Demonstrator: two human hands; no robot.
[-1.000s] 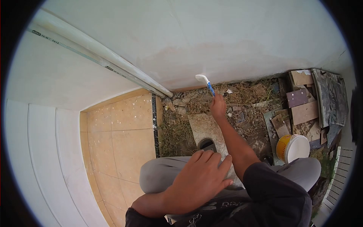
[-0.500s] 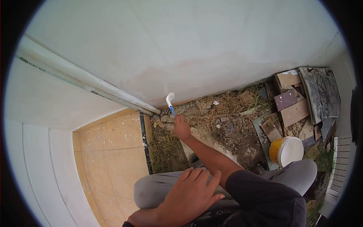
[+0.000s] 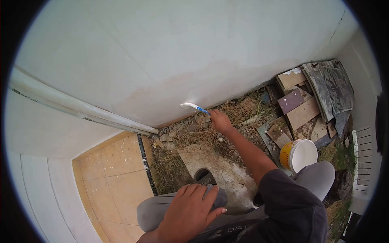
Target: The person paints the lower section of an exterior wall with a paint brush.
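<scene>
My right hand (image 3: 221,122) is closed around the blue handle of a paintbrush (image 3: 196,107). The brush slants to the left, its white, paint-covered bristles touching the lower part of the pale wall (image 3: 154,48), or very close to it. A pinkish, blotchy band runs along the wall around that height. My left hand (image 3: 188,210) lies flat over my left knee, fingers stretched out and holding nothing. On the right, beside my other knee, stands a yellow-and-white bucket (image 3: 304,156), with its white inside showing.
Pipes (image 3: 85,109) run down the left wall to the corner. A speckled tiled ledge (image 3: 121,170) lies at left. Dry weeds and rubble (image 3: 190,133) line the wall's foot. Broken tiles and boards (image 3: 302,113) are stacked at right, and a stone slab (image 3: 223,166) lies before me.
My right hand has moved right with the brush, whose tip now points left instead of up. My left hand stays on the knee. The view has shifted slightly.
</scene>
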